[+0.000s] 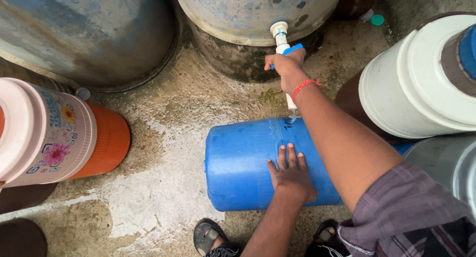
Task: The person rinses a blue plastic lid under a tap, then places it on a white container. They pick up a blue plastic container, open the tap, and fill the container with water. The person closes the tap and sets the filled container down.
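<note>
A blue plastic jug (pixel 243 163) lies on its side on the concrete floor in front of my feet. My left hand (pixel 291 173) rests flat on its upper side, fingers spread. My right hand (pixel 286 68), with a red thread around the wrist, grips the blue handle of a white tap (pixel 280 36) that sticks out of a large worn drum (pixel 248 9). A thin stream of water falls from the tap's spout toward the jug's mouth end.
An orange and pink insulated water jug (pixel 59 133) stands at the left. A white insulated jug (pixel 421 78) stands at the right, a metal vessel (pixel 446 163) below it. A second big drum (pixel 84 34) fills the top left. The floor is wet and stained.
</note>
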Tool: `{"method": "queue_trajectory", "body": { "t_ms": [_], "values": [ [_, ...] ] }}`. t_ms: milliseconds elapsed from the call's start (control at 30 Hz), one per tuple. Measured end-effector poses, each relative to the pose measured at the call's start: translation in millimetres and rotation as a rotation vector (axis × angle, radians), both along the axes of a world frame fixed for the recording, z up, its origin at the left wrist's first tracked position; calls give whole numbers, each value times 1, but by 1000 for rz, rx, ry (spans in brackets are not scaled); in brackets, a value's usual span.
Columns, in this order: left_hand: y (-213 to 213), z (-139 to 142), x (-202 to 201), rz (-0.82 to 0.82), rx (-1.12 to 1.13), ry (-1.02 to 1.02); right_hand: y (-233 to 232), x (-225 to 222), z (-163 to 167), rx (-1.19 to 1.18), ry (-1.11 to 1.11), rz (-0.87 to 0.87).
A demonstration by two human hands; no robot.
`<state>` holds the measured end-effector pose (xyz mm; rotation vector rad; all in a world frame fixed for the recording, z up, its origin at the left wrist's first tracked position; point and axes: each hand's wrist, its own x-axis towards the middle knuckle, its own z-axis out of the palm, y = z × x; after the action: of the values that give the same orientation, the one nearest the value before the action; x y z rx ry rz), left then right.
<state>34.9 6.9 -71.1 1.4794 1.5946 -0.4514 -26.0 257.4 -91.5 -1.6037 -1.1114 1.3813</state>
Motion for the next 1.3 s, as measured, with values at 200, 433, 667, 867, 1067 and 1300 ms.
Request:
{"method": "queue_trajectory", "body": {
  "t_ms": [200, 433, 667, 867, 1067, 1300],
  "values": [
    [1, 1, 0, -8, -12, 3, -4, -1, 10, -71, -10, 0],
    [2, 1, 0, -14, -23, 4, -6, 0, 13, -35, 6, 10],
    [2, 1, 1, -13, -18, 5, -4, 1, 10, -29, 20, 19],
    [2, -1, 2, -16, -18, 9, -3, 1, 8, -24, 24, 23],
    [0, 2, 0, -2, -2, 13, -6, 29, 6, -72, 72, 293],
    [0, 5, -1, -23, -3, 13, -75, 127, -8, 484, -503, 214]
  ]
}}
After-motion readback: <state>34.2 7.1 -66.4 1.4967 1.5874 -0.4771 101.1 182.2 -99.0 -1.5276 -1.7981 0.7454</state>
